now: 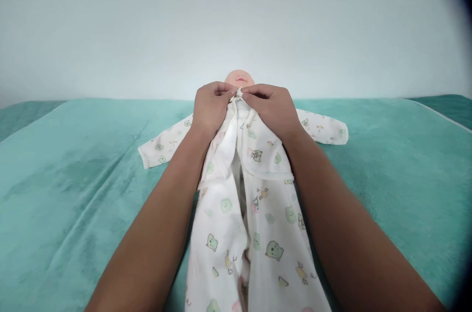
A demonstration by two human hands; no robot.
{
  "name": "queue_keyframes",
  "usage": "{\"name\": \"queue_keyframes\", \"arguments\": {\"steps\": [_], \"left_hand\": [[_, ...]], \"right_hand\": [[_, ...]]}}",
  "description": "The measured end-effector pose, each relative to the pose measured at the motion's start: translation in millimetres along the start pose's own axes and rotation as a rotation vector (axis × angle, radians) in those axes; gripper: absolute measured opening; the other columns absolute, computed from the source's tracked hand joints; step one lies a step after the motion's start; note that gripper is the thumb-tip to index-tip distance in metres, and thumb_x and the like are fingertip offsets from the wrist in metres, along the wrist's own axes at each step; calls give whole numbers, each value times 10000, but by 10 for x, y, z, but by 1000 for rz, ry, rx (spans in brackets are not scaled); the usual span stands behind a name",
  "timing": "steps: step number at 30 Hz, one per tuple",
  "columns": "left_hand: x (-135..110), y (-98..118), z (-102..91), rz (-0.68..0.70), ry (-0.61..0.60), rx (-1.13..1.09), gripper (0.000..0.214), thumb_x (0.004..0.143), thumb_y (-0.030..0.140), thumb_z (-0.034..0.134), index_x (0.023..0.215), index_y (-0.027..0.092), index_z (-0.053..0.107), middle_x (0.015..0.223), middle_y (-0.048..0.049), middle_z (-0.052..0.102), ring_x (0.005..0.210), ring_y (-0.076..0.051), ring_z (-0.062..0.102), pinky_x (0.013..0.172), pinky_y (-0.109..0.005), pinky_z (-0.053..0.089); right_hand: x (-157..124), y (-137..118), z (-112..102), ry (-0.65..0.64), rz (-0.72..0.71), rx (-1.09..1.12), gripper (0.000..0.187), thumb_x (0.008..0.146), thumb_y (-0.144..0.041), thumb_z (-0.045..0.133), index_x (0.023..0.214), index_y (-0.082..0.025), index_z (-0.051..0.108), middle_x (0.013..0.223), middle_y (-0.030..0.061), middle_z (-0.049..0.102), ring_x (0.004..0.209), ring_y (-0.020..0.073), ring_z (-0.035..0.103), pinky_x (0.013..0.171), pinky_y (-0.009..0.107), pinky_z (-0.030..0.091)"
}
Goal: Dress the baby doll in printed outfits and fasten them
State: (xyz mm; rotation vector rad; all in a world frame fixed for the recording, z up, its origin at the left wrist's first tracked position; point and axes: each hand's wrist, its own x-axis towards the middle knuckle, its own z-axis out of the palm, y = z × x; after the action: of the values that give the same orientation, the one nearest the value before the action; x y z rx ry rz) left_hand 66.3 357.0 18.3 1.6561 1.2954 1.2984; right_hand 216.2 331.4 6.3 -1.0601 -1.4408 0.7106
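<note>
A baby doll point(240, 77) lies on its back, dressed in a white printed jacket point(263, 152) and matching trousers point(275, 233). Near the doll's neck, my left hand point(214, 108) pinches one front edge of the jacket by the collar. Opposite it, my right hand point(273, 105) pinches the other edge of the collar, and the fingertips of both hands almost meet. Below the hands the jacket front hangs apart in two flaps. Its sleeves stretch out to both sides. My hands hide the shoulders and part of the collar; a small fastener may be at the left fingertips.
A teal plush blanket point(92, 194) lies under the doll, with a long crease on the left. Behind it rises a plain pale wall point(236, 16). Darker teal fabric point(448, 108) shows at the far right edge.
</note>
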Motion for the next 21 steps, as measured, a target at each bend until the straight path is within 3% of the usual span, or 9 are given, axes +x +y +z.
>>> {"name": "queue_keyframes", "arguments": {"steps": [13,21], "left_hand": [[-44,74,5,46,-19,112,164,870,344,617,815,197,663,856,-23,708,819,-162,629,788,-282,508],[15,-4,10,69,-31,116,70,830,277,633,808,212,649,882,-11,719,833,-170,635,793,-311,507]], "right_hand": [[-12,-14,-1,-44,-10,-123,183,824,-236,586,789,-219,765,895,4,730,893,197,649,809,343,489],[12,-34,1,-76,-38,-197,149,824,-197,604,800,-221,749,1019,19,715,1001,205,641,915,368,470]]}}
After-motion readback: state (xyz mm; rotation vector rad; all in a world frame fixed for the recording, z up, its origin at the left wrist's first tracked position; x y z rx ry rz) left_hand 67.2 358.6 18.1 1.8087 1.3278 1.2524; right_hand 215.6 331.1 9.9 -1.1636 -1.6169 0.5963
